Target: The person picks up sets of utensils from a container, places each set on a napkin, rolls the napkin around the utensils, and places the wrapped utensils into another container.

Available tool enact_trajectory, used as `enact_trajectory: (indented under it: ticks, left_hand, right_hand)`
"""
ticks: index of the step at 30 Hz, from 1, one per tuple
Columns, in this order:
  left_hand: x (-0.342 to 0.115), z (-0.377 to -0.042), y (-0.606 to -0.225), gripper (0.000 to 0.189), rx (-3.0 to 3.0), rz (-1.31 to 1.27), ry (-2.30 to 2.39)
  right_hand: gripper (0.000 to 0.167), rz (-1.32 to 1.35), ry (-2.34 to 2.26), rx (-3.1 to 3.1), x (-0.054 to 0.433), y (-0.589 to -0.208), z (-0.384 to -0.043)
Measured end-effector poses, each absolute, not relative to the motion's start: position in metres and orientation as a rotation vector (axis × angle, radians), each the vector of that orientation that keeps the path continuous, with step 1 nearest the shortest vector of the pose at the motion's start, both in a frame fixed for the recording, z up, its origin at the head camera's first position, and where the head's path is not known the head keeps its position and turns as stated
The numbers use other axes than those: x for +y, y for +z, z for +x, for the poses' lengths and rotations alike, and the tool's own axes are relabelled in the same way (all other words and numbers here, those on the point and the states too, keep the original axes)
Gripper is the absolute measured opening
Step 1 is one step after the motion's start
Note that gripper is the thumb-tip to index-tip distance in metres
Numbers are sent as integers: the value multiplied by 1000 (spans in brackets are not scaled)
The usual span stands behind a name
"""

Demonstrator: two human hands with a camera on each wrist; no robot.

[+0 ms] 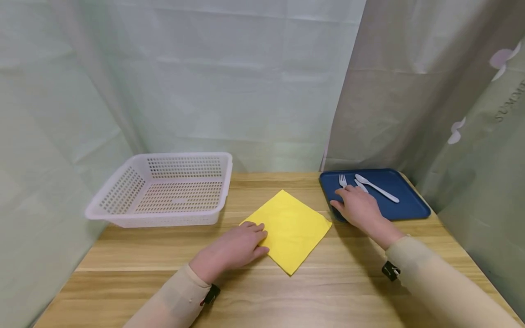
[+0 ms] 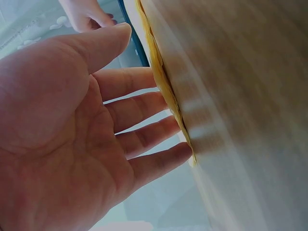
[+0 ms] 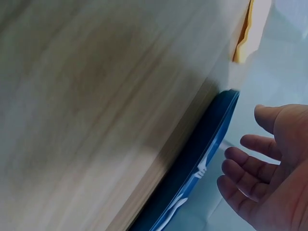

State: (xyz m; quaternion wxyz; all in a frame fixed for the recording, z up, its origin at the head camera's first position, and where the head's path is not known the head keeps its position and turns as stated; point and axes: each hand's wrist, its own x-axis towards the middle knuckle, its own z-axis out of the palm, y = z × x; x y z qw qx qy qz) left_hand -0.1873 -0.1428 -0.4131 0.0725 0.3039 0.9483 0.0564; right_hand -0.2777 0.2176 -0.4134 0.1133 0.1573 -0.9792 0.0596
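A folded yellow napkin [image 1: 289,230] lies turned like a diamond in the middle of the table. My left hand [image 1: 234,248] rests its fairly straight fingertips on the napkin's left corner; the left wrist view shows them along its edge, thumb apart. Over the near left part of the blue tray [image 1: 410,210] hovers my right hand [image 1: 361,207], fingers loosely bent and nothing in them. Just beyond its fingers on the tray lie a white fork [image 1: 342,180], a knife [image 1: 361,186] partly hidden by the hand, and a spoon [image 1: 379,189].
At the back left stands a white perforated plastic basket [image 1: 223,200]. Pale curtains [image 1: 246,91] hang behind the wooden table [image 1: 328,291] and down both sides. The tray sits near the table's right back corner.
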Motion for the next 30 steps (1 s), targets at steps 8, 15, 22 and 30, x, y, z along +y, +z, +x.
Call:
enact_trajectory:
  ticks: [8,15,22,30]
  left_hand:
    - [-144,-187,-414,52,2855,919,172]
    - [-142,-187,-412,51,2854,937,160]
    - [-141,-186,-410,50,2860,940,138]
    - [-140,-186,-410,51,2864,935,117]
  right_hand:
    - [43,402,129,-2935,227,-415,-294]
    - [43,360,112,-2971,235,-414,-301]
    - [42,317,113,-3030,240,-414,-309]
    - [43,324,102,-3082,242,-420,-322]
